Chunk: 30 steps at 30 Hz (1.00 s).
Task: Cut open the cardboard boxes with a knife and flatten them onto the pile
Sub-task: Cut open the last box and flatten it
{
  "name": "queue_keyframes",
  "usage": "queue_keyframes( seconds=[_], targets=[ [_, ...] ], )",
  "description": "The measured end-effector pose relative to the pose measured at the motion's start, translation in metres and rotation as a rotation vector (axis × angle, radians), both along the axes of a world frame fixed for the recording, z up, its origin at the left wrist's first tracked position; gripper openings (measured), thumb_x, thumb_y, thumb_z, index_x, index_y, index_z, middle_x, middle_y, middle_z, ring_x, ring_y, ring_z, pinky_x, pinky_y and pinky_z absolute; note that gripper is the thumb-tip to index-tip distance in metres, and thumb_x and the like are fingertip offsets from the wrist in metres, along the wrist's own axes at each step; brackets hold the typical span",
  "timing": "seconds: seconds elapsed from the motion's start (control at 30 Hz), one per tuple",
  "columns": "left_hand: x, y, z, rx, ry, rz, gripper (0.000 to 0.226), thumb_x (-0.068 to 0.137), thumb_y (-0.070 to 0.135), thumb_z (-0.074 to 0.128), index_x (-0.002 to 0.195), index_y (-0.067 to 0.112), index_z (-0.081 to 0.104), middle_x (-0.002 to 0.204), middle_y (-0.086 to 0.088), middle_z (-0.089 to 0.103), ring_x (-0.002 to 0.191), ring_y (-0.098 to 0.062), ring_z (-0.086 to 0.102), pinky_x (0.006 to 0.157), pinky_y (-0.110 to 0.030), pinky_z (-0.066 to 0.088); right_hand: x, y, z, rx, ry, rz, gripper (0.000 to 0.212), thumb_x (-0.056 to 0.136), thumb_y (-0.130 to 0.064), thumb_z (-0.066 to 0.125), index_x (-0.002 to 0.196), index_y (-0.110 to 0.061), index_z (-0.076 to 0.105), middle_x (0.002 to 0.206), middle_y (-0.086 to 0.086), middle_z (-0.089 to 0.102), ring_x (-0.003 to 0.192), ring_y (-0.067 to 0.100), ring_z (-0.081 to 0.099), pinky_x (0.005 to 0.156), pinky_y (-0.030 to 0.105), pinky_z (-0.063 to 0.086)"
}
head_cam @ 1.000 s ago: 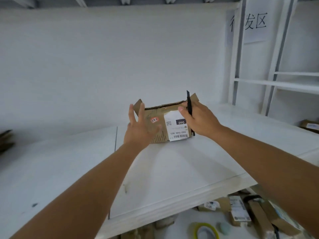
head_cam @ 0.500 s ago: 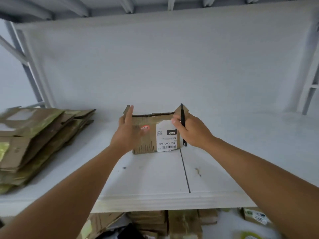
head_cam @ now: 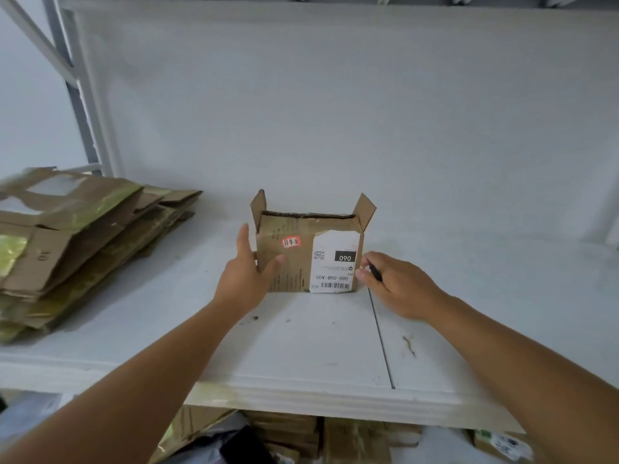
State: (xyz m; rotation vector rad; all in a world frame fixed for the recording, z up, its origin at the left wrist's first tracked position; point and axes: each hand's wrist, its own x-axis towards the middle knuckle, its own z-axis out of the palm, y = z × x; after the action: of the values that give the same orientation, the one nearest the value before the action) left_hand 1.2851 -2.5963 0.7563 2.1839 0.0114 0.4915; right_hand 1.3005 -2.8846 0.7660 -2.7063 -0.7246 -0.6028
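A small brown cardboard box [head_cam: 294,259] stands on the white shelf [head_cam: 301,343], its two end flaps up and a white label with "060" on its near face. My left hand [head_cam: 246,279] is spread at the box's left near corner, thumb against the front face. My right hand [head_cam: 398,286] sits just right of the box, low on the shelf, gripping a thin black knife [head_cam: 373,271] whose tip points toward the label's edge. A pile of flattened cardboard [head_cam: 77,242] lies at the left end of the shelf.
The shelf's white back wall [head_cam: 335,112] rises close behind the box. A grey upright post [head_cam: 78,95] stands at the far left. Below the shelf's front edge lie more cardboard boxes [head_cam: 351,440] and parcels.
My right hand has come off the box's upper right flap and dropped beside its lower right side. The left hand has loosened from the box's left end. The view has shifted left, showing the pile.
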Motion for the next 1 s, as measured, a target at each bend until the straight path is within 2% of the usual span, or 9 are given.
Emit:
queue_keyframes(
  seconds=[0.1,0.27,0.37,0.5,0.63,0.73,0.8,0.93,1.0],
  targets=[
    [0.011,-0.009,0.005,-0.068,-0.081,0.038,0.066,0.095,0.051,0.056,0.145,0.028,0.020,0.120,0.001,0.062,0.097,-0.024,0.065,0.082,-0.042,0.054,0.009,0.002,0.003,0.030,0.026,0.028,0.031,0.095,-0.064,0.025,0.083,-0.036,0.032,0.065,-0.010,0.050,0.059,0.008,0.050,0.052,0.026,0.034],
    [0.039,-0.027,0.020,-0.183,-0.136,0.020,0.037,0.093,0.056,0.055,0.119,0.036,0.039,0.108,0.009,0.065,0.080,0.005,0.062,0.058,-0.017,0.042,0.028,-0.011,0.020,0.405,0.039,0.042,0.036,0.095,-0.062,0.031,0.096,-0.031,0.049,0.070,-0.015,0.062,0.064,0.007,0.060,0.063,0.034,0.048],
    [0.050,-0.043,0.026,-0.209,-0.116,-0.068,0.033,0.094,0.053,0.055,0.124,0.043,0.047,0.104,0.013,0.068,0.079,0.010,0.061,0.060,-0.010,0.038,0.040,-0.025,0.022,0.571,0.029,0.007,0.029,0.100,-0.052,0.036,0.105,-0.029,0.055,0.088,0.012,0.069,0.082,0.027,0.065,0.079,0.048,0.053],
    [0.053,-0.053,0.028,-0.204,-0.167,-0.223,0.023,0.095,0.048,0.055,0.113,0.062,0.054,0.094,0.017,0.069,0.083,0.004,0.064,0.060,-0.004,0.042,0.046,-0.034,0.015,0.632,0.022,-0.031,0.032,0.094,-0.061,0.036,0.110,-0.041,0.054,0.092,0.020,0.068,0.078,0.028,0.066,0.080,0.050,0.054],
    [0.056,-0.043,0.024,-0.151,-0.132,-0.452,0.044,0.087,0.051,0.054,0.130,0.047,0.055,0.115,-0.002,0.068,0.106,-0.016,0.065,0.092,-0.034,0.053,0.052,-0.035,0.007,0.540,0.099,-0.070,0.053,0.096,-0.063,0.035,0.132,-0.029,0.053,0.079,0.024,0.065,0.070,0.025,0.065,0.080,0.048,0.055],
    [0.062,-0.030,0.015,-0.043,-0.062,-0.442,0.065,0.078,0.052,0.068,0.137,0.055,0.042,0.123,-0.005,0.057,0.113,-0.007,0.058,0.101,-0.033,0.049,0.052,-0.033,0.007,0.471,0.134,-0.097,0.070,0.089,-0.071,0.029,0.139,-0.027,0.050,0.061,0.013,0.057,0.056,0.018,0.059,0.069,0.039,0.055],
    [0.066,-0.024,0.008,-0.006,-0.034,-0.463,0.077,0.081,0.039,0.079,0.139,0.060,0.034,0.119,-0.002,0.056,0.104,-0.003,0.062,0.091,-0.026,0.054,0.052,-0.034,0.007,0.429,0.126,-0.089,0.076,0.086,-0.072,0.026,0.143,-0.027,0.047,0.056,-0.007,0.052,0.051,0.004,0.052,0.059,0.031,0.046],
    [0.071,-0.018,0.001,-0.020,-0.018,-0.456,0.094,0.074,0.039,0.085,0.122,0.083,0.017,0.111,0.008,0.052,0.094,0.001,0.063,0.073,-0.015,0.055,0.044,-0.033,0.007,0.426,0.117,-0.061,0.067,0.094,-0.063,0.028,0.138,-0.017,0.049,0.127,-0.009,0.061,0.102,-0.011,0.048,0.081,0.023,0.036],
    [0.070,-0.018,0.000,0.037,-0.028,-0.438,0.095,0.061,0.054,0.083,0.134,0.070,0.023,0.114,0.009,0.049,0.095,-0.008,0.062,0.078,-0.026,0.059,0.041,-0.033,0.009,0.376,0.017,-0.101,0.062,0.096,-0.061,0.027,0.136,-0.019,0.048,0.124,-0.001,0.054,0.109,0.006,0.054,0.081,0.030,0.039]
  ],
)
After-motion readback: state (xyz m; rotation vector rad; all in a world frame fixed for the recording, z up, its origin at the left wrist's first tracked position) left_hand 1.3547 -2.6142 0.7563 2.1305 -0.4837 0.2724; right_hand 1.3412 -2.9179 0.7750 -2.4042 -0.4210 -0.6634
